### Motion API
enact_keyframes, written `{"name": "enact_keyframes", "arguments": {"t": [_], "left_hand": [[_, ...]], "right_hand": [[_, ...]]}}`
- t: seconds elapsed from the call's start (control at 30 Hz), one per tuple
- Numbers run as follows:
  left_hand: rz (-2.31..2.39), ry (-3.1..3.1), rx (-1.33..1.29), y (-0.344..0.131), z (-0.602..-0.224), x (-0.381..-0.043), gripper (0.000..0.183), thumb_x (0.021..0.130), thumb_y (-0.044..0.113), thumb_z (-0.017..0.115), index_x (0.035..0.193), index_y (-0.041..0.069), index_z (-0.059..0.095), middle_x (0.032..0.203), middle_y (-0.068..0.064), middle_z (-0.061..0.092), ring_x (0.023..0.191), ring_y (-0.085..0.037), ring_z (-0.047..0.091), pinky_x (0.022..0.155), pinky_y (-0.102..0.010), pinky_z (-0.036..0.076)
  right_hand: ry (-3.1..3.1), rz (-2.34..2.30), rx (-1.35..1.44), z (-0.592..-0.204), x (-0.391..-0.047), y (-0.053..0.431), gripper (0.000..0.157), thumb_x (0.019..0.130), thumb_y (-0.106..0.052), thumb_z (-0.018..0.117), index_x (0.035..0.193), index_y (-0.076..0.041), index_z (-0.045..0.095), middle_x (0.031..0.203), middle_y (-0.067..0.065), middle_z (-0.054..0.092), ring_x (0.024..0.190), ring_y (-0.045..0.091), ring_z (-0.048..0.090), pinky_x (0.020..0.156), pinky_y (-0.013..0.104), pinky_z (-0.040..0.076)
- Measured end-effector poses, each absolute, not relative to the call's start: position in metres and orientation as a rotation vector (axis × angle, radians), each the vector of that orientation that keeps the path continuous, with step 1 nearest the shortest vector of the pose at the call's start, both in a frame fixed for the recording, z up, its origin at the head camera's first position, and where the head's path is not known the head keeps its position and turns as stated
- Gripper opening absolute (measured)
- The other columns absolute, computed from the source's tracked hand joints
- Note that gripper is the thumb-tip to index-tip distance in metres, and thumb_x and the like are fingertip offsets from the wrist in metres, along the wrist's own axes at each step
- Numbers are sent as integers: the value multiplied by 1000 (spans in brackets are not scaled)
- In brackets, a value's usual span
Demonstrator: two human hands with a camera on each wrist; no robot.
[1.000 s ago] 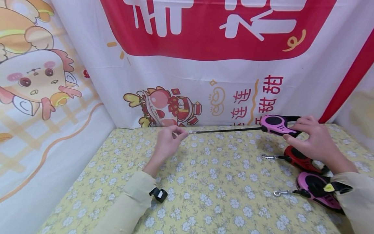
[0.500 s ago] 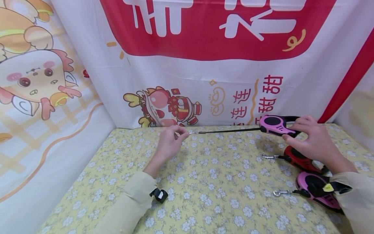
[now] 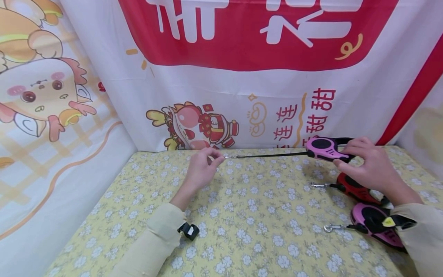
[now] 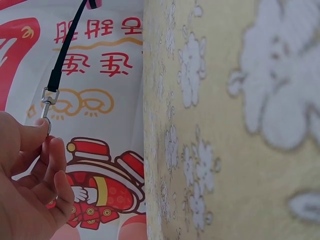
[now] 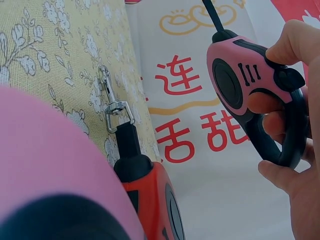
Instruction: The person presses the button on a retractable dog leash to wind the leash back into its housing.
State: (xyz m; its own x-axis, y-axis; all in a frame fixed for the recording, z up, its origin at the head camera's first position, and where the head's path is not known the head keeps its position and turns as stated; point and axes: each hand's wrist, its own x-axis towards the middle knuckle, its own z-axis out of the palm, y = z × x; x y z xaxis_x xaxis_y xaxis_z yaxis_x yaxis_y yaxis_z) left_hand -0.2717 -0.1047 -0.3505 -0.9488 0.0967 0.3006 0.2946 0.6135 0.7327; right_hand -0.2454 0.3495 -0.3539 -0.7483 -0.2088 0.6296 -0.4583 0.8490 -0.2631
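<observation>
A pink and black retractable dog leash (image 3: 322,148) is held up off the table by my right hand (image 3: 372,165). In the right wrist view the fingers curl through the black handle (image 5: 295,132), and the thumb lies along the top of the casing. From its nose a black strap (image 3: 273,155) runs straight and taut across to my left hand (image 3: 202,167). There the thumb and index finger pinch the silver snap hook (image 4: 46,107) at the strap's end, as the left wrist view shows. The fingers cover part of the hook.
Below the right hand a red retractable leash (image 3: 356,188) lies on the floral tablecloth (image 3: 249,223), its metal clip (image 3: 319,185) pointing left. Nearer me rests another pink leash (image 3: 375,227), partly under the right forearm. A printed white curtain (image 3: 221,84) stands behind the table.
The held leash has shifted very slightly left, and the left hand with the hook a little to the right. Strap and grips look otherwise the same.
</observation>
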Motion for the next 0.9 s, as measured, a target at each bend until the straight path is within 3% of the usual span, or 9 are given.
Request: {"name": "enact_keyframes", "arguments": {"t": [0.6, 0.9], "left_hand": [[-1226, -2595, -386, -102, -353, -271, 11, 105, 25, 68, 105, 16, 74, 100, -1, 71, 72, -18, 59, 63, -29, 50], [-1226, -2601, -397, -99, -352, -270, 9, 105, 23, 69, 106, 15, 73, 103, -2, 71, 78, -18, 60, 70, -32, 53]], "right_hand": [[-2386, 569, 503, -354, -246, 347, 30, 77, -13, 85, 102, 2, 79, 107, 22, 75, 100, 26, 52, 77, 20, 38], [-2410, 568, 492, -353, -245, 346, 29, 79, -14, 84, 102, 3, 79, 108, 23, 74, 102, 29, 55, 76, 30, 41]]}}
